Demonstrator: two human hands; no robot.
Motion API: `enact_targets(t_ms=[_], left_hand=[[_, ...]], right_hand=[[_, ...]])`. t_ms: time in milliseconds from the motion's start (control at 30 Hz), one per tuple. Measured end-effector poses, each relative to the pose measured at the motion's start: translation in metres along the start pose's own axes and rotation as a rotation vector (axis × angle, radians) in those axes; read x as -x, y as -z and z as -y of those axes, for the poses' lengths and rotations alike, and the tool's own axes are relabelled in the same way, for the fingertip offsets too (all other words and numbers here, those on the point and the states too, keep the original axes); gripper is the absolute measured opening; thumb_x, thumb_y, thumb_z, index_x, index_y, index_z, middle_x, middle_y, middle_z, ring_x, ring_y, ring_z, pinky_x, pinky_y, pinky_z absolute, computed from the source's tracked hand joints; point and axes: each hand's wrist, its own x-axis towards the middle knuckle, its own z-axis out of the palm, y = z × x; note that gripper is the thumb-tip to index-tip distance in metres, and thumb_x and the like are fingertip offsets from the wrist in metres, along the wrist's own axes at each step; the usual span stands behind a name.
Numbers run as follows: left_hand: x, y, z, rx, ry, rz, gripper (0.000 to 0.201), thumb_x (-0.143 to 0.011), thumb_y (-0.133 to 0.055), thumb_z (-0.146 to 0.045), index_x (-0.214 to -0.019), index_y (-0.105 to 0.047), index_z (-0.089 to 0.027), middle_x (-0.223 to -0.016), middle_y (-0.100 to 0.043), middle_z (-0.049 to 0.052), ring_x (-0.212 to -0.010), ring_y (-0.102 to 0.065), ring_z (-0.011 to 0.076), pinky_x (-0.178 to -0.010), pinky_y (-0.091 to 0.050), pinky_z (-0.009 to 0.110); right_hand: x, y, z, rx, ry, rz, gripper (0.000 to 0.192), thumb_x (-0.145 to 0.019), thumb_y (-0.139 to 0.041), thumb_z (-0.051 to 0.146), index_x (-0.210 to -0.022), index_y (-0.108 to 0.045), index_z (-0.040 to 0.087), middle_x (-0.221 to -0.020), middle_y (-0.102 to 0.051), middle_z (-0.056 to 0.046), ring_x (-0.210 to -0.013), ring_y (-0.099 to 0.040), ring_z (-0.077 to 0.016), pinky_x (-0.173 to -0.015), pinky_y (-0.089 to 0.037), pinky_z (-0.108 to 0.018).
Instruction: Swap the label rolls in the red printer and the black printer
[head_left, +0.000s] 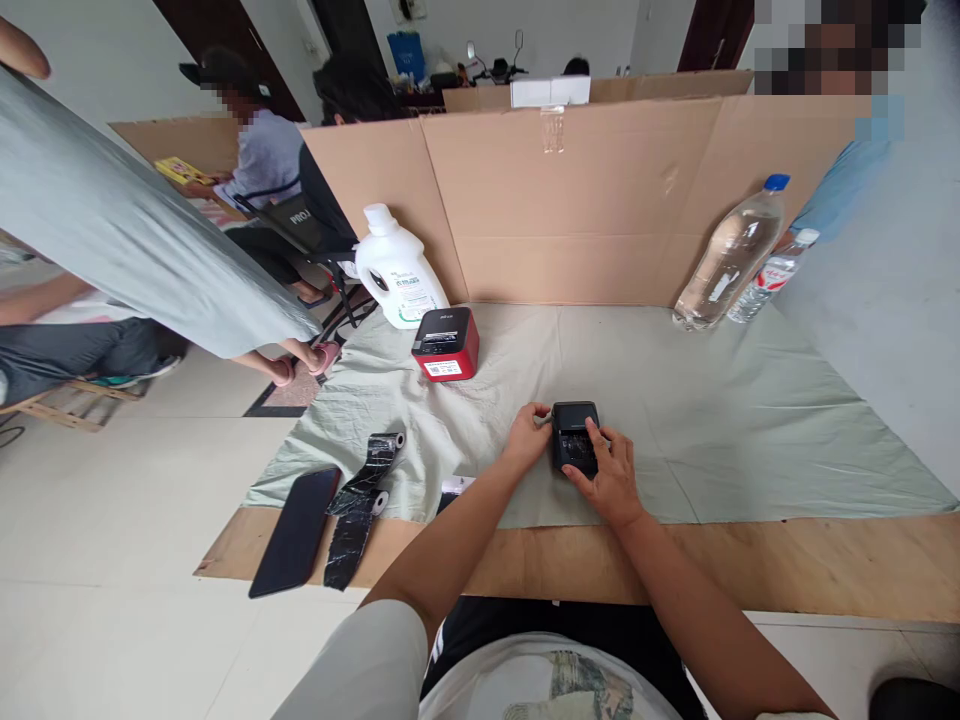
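A small black box-shaped device [574, 415], probably a receipt printer, rests on the cloth in front of me. My right hand [611, 475] holds it from the right, thumb at its near edge and index finger on top. At its left side my left hand [529, 435] has its fingertips pinched together, close against the casing. Something thin and greenish shows at those fingertips, too small to name. Farther back on the left stands a red and black box-shaped device [446, 345] with a white label. Two partly unrolled black paper rolls [367, 480] lie at the left.
A dark phone or tablet [295, 535] lies at the table's left edge. A white detergent jug [397, 270], a large clear bottle [731, 255] and a smaller bottle [772, 275] stand by the cardboard partition [570, 210]. Beside my left forearm lies a small silver-black item [455, 487]. Several people are nearby.
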Motion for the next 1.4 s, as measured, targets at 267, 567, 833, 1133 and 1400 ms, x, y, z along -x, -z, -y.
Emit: enact_targets(t_ms=[267, 567, 833, 1133, 1400], left_hand=[[0.013, -0.001, -0.003, -0.042, -0.278, -0.040, 0.055, -0.081, -0.051, -0.009, -0.134, -0.051, -0.023, -0.114, -0.064, 0.004, -0.087, -0.055, 0.0146, -0.081, -0.048, 0.027], [0.000, -0.015, -0.031, -0.631, -0.421, 0.069, 0.025, -0.085, -0.054, -0.019, -0.102, -0.071, -0.019, -0.103, -0.070, 0.010, -0.110, -0.048, 0.0280, -0.101, -0.035, 0.041], [-0.016, -0.029, -0.060, -0.949, -0.300, 0.232, 0.011, -0.075, -0.070, -0.024, -0.082, -0.072, -0.015, -0.107, -0.065, 0.018, -0.114, -0.045, 0.0363, -0.097, -0.028, 0.047], [-0.018, -0.025, -0.050, -0.872, -0.310, 0.172, 0.022, -0.073, -0.073, -0.026, -0.091, -0.068, -0.017, -0.105, -0.064, 0.015, -0.112, -0.046, 0.0346, -0.096, -0.029, 0.046], [-0.016, -0.022, -0.045, -0.728, -0.437, 0.077, 0.020, -0.071, -0.074, -0.023, -0.089, -0.066, -0.019, -0.092, -0.068, 0.010, -0.107, -0.051, 0.0315, -0.100, -0.030, 0.047]], right_hand=[[-0.003, -0.003, -0.006, -0.138, 0.026, -0.009, 0.079, -0.089, -0.048, 0.055, -0.152, -0.014, 0.020, -0.146, -0.040, -0.017, -0.131, -0.040, -0.0312, -0.104, -0.039, -0.054], [-0.003, -0.007, -0.009, -0.200, 0.014, -0.056, 0.065, -0.087, -0.055, 0.052, -0.138, -0.038, 0.016, -0.131, -0.053, -0.016, -0.123, -0.048, -0.0284, -0.102, -0.042, -0.052], [-0.004, -0.007, -0.010, -0.229, -0.009, -0.054, 0.057, -0.088, -0.053, 0.051, -0.133, -0.043, 0.017, -0.130, -0.054, -0.016, -0.122, -0.049, -0.0279, -0.101, -0.042, -0.051], [-0.002, -0.011, -0.010, -0.188, -0.016, -0.071, 0.074, -0.081, -0.058, 0.062, -0.137, -0.038, 0.017, -0.129, -0.054, -0.017, -0.119, -0.050, -0.0305, -0.098, -0.043, -0.054], [-0.001, -0.015, -0.010, -0.131, 0.007, -0.086, 0.081, -0.078, -0.059, 0.066, -0.138, -0.035, 0.017, -0.129, -0.052, -0.018, -0.121, -0.048, -0.0318, -0.098, -0.043, -0.055]])
